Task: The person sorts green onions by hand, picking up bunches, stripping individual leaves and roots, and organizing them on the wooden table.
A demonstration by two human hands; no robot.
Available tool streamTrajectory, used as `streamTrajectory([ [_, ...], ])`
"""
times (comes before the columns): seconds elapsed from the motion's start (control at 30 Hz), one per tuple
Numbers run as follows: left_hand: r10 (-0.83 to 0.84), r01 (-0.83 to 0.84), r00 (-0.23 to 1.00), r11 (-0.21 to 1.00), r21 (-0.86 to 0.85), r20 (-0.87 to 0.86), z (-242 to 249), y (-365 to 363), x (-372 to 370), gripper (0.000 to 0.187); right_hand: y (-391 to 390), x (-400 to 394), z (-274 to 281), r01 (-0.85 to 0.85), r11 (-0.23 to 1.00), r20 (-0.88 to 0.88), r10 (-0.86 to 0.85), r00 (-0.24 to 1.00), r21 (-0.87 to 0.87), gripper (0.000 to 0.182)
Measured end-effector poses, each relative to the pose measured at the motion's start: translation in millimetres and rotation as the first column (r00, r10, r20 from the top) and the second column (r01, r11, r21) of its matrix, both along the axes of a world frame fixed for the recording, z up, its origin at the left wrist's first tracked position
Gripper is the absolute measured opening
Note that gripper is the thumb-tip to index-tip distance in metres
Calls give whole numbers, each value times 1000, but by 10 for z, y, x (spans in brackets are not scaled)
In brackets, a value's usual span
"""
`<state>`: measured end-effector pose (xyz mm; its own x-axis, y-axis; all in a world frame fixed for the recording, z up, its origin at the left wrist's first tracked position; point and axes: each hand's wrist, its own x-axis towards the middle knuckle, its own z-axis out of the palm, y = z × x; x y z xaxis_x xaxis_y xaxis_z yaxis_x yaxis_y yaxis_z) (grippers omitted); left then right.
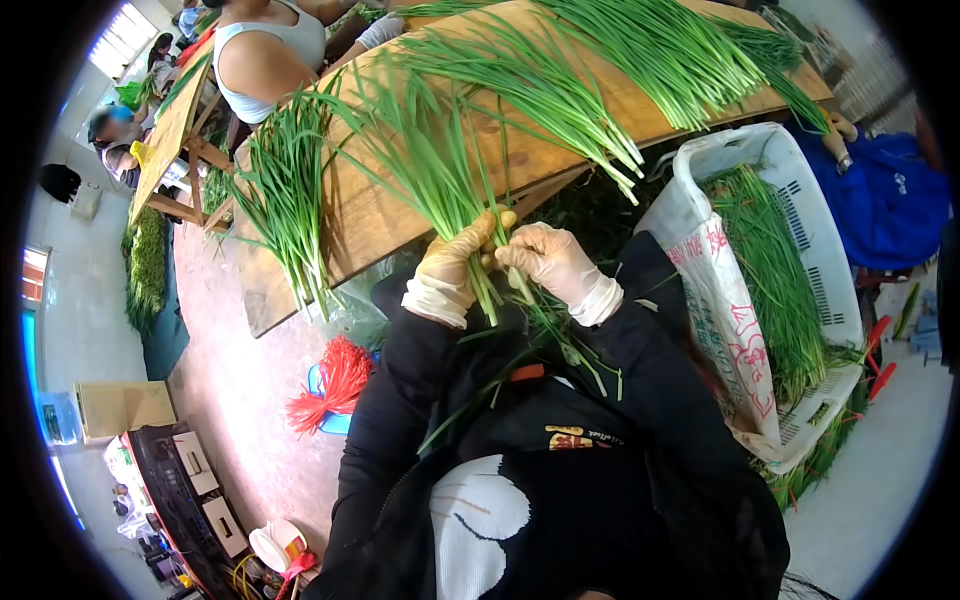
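Note:
My left hand, in a pale stained glove, is closed around a bunch of garlic chives; the leaves fan out over the wooden table and the cut stems poke out below. Close beside it, my right hand, also gloved, pinches a few chive stalks near their lower ends. Loose chive pieces hang and lie on my lap beneath the hands. On the table, a chive bunch lies to the left and another chive bunch to the right.
A large chive pile covers the far right of the wooden table. At my right stands a white plastic basket of chives with a printed sack over its side. Red plastic ties sit at lower left. A co-worker is across the table.

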<state>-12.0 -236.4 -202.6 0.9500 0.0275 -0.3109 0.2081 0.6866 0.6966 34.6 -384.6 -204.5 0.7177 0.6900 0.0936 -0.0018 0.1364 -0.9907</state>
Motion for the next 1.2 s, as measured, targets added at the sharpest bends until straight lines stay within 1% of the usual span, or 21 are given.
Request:
streamTrajectory([
  [0.07,-5,4,999,999,37,40,-20,4,8,27,-32,9,-12,52,999,226,-47,973,-16,18],
  [0.17,59,-59,998,994,93,7,48,-32,-9,27,-114,-77,39,173,976,236,-139,962,-130,20],
  [0.2,74,-73,997,992,105,-7,61,-20,-11,26,-147,-136,44,174,981,137,-161,977,-85,20],
  [0.23,76,-74,997,992,104,-8,70,4,1,26,-253,-207,119,142,972,103,-124,987,-186,19],
  [0.3,189,-189,981,982,7,-36,81,88,36,24,-512,-313,24,55,985,183,-25,983,-165,16],
  [0.43,146,-145,988,989,-17,59,5,359,14,24,-1095,-471,-252,241,926,180,-195,964,-289,22],
  [0.47,158,-158,987,987,9,34,55,375,-26,27,-1325,-426,-356,131,787,170,-34,985,-602,28],
  [0.5,95,-87,993,990,-110,67,22,451,-64,29,-1408,-389,-312,28,539,105,114,988,-842,35],
  [0.53,117,-113,993,988,-101,31,1,466,-75,30,-1470,-365,-215,-68,320,14,248,969,-945,42],
  [0.57,137,-137,991,986,-90,-5,1,460,-79,32,-1426,-351,-113,-69,318,11,245,969,-945,42],
  [0.63,129,-129,992,986,-107,-7,-89,429,-32,32,-1236,-318,35,173,565,202,-11,979,-807,42],
  [0.7,95,-89,995,984,-155,30,-96,373,1,32,-867,-212,209,96,746,12,-118,993,-659,42],
  [0.77,118,-117,993,991,-68,13,-252,369,62,30,-490,9,145,28,812,106,41,994,-582,42],
  [0.8,170,-172,983,985,-19,-64,-86,269,48,26,-281,108,85,5,855,69,36,997,-518,39],
  [0.83,122,-122,993,993,-3,6,-121,280,53,24,-86,197,13,-16,893,33,34,999,-449,35],
  [0.9,199,-196,980,976,95,-20,-97,236,56,23,197,307,-131,-47,984,-121,27,992,-170,26],
  [0.97,174,-177,984,977,122,32,-114,294,45,23,187,289,-178,-162,943,-103,137,985,-292,17],
  [1.03,259,-257,966,957,130,4,-85,296,23,19,-86,172,-235,-508,750,-217,461,861,-424,22],
  [1.1,255,-256,967,958,132,18,-116,339,27,19,-278,22,-146,-527,127,-243,781,575,-840,34],
  [1.17,296,-288,955,926,245,3,-43,277,41,20,-469,-81,104,-170,195,47,779,625,-966,43],
  [1.2,304,-294,953,926,235,-6,2,216,41,21,-474,-65,173,-178,419,160,654,740,-890,46],
])
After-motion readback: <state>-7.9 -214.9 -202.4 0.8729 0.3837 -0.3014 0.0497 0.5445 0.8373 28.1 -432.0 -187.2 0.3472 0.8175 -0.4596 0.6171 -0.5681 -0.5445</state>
